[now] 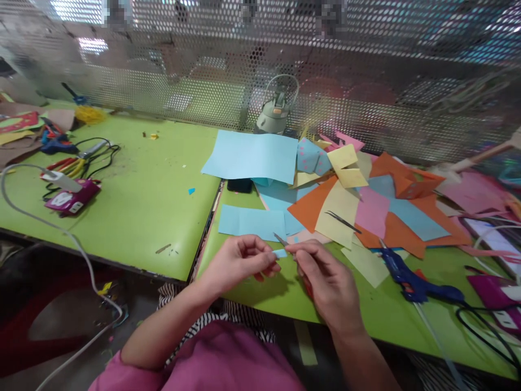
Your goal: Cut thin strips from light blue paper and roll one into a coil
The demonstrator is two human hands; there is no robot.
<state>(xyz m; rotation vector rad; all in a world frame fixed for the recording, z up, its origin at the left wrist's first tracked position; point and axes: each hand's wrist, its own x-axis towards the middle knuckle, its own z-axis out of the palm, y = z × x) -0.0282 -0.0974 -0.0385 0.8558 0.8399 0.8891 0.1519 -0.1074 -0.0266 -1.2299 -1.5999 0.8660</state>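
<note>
A small light-blue piece of paper is pinched between the thumb and fingers of my left hand. My right hand is closed round a pair of scissors; the dark blade sticks out past the fingertips, and a bit of red handle shows below the palm. The blade tip lies just above the small piece; I cannot tell whether they touch. Just beyond both hands a light-blue paper strip lies flat. A larger light-blue sheet lies farther back, partly over a black object.
Tweezers lie on piled orange, yellow and pink paper to the right. A blue glue gun with cord sits near the right edge. Left are a purple power strip and pliers. A bottle stands against the perforated metal screen.
</note>
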